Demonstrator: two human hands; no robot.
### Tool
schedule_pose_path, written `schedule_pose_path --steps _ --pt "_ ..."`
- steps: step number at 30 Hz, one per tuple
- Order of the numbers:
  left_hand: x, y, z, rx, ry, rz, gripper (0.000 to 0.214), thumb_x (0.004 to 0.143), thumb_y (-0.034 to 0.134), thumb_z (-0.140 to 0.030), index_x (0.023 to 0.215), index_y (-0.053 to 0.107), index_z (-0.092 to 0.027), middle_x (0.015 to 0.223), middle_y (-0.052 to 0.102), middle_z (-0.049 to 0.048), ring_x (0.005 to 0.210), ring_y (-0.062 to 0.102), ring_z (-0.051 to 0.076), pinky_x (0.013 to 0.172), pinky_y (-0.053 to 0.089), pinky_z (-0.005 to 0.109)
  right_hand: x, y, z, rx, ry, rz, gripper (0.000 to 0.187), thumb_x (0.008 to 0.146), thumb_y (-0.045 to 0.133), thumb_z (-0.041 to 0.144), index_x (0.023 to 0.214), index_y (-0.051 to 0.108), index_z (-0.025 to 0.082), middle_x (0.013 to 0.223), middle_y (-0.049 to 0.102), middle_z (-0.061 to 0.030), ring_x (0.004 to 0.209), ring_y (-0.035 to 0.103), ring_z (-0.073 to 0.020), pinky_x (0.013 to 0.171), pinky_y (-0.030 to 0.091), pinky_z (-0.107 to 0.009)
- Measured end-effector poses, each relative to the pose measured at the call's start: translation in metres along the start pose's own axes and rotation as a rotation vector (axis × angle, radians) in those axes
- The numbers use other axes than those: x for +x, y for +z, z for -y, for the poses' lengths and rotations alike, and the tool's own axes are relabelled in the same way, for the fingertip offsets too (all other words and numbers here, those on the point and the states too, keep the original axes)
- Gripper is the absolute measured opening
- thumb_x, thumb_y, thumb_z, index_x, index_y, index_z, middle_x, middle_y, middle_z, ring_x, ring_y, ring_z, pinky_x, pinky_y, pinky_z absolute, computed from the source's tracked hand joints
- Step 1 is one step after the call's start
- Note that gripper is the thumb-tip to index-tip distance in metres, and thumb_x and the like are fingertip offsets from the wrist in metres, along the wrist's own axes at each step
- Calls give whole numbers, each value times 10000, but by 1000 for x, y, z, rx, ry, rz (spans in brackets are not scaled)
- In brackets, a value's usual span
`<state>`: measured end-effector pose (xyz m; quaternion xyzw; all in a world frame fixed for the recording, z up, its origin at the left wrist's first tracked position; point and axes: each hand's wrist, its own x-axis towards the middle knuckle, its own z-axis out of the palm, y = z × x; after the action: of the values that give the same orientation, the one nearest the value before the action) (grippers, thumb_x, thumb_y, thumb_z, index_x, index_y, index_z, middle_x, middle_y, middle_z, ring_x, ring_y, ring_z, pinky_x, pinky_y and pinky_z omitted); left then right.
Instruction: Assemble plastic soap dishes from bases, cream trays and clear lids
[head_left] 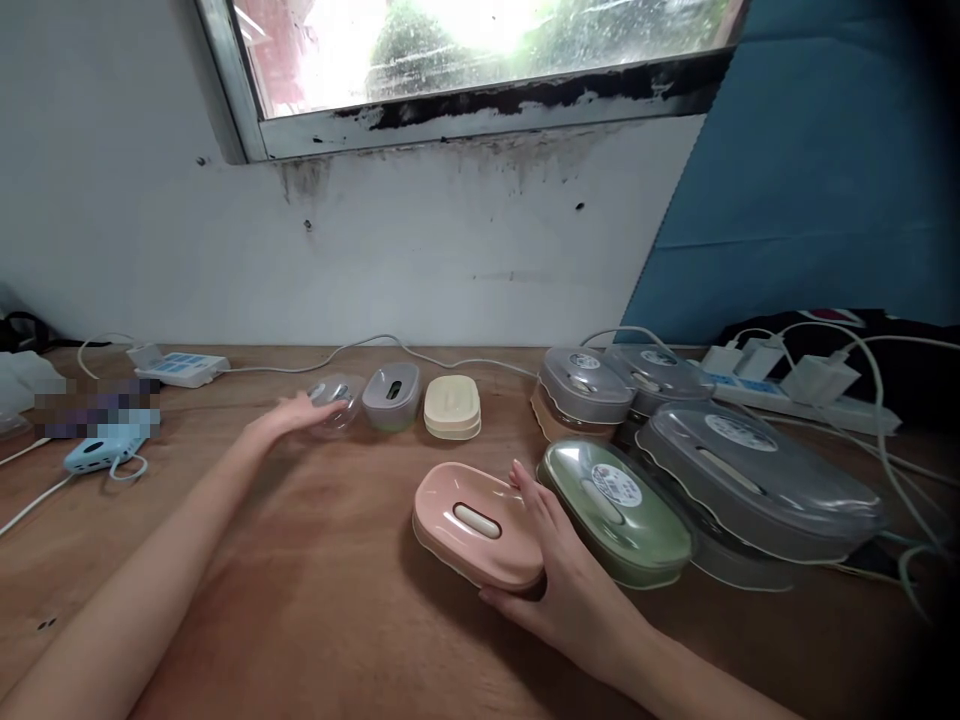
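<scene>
My right hand (559, 570) grips the right end of a pink lidded container (442, 500), thumb at the near side and fingers over the far edge. A pale oblong piece sits in the middle of its lid. Farther back on the left, my left hand (300, 412) is on a small clear plastic container (351, 390), its thumb lying across the top; the other fingers are partly hidden. Beside that stand a grey container (405, 405) with an oblong slot and a cream lidded container (452, 402). A green container (637, 530) under a clear cover lies just right of my right hand.
Grey containers with clear covers (780, 480) and a stack of smaller ones (589, 385) fill the right side. Power strips stand at left (184, 370) and right (840, 405), with a white cable (465, 362) along the wall. A light-blue device (105, 450) lies far left.
</scene>
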<state>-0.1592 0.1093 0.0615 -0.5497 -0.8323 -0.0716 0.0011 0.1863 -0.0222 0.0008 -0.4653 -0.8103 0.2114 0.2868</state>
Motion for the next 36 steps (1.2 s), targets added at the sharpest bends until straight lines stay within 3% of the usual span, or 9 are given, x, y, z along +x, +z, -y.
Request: schedule_pose_path --steps 3,7,14,18,25,30,36 --pt "8 15 -2 -53 -12 132 1007 631 386 -807 1283 403 -40 1184 539 271 1052 548 393 759 471 406 1 0 1 -15 -12 9 1034 678 657 221 1397 -82 296 1367 264 -130 1279 317 -279 1019 314 -492" --pt "10 15 -14 -64 5 175 983 613 445 -770 1309 370 -80 1248 511 222 1113 520 346 786 465 343 0 0 1 -35 -19 12 1035 675 665 236 1399 -74 290 1363 274 -128 1278 320 -274 1019 325 -475" --pt "4 14 -41 34 -40 111 1008 595 523 -651 1338 282 -15 1310 389 301 1194 403 422 886 398 434 0 -2 2 -22 -36 9 1061 675 675 218 1392 -100 320 1357 281 -111 1277 321 -260 1019 327 -467" --pt "-2 14 -54 66 -52 86 1003 574 562 -620 1330 290 -18 1303 384 318 1171 395 467 846 399 484 1 -2 3 -16 -50 13 1080 671 680 210 1389 -120 321 1353 282 -120 1275 322 -275 1011 334 -483" --pt "-2 15 -65 94 8 88 1215 480 660 -651 1377 180 14 1331 321 348 1224 307 488 914 329 520 0 -2 4 -27 -45 17 1071 663 677 204 1387 -103 325 1339 285 -119 1268 328 -278 1008 339 -489" --pt "12 10 -60 31 81 134 1132 573 578 -671 1380 162 4 1387 290 283 1225 386 381 889 409 391 1 -2 4 -26 -27 29 1041 661 674 217 1392 -62 305 1338 277 -125 1264 328 -273 1015 330 -481" --pt "22 5 -63 14 91 107 1005 619 552 -616 1368 209 -41 1286 462 243 1143 476 384 857 422 425 0 -3 4 -31 -32 35 1032 658 669 201 1392 -49 301 1341 272 -129 1266 323 -273 1010 337 -477"
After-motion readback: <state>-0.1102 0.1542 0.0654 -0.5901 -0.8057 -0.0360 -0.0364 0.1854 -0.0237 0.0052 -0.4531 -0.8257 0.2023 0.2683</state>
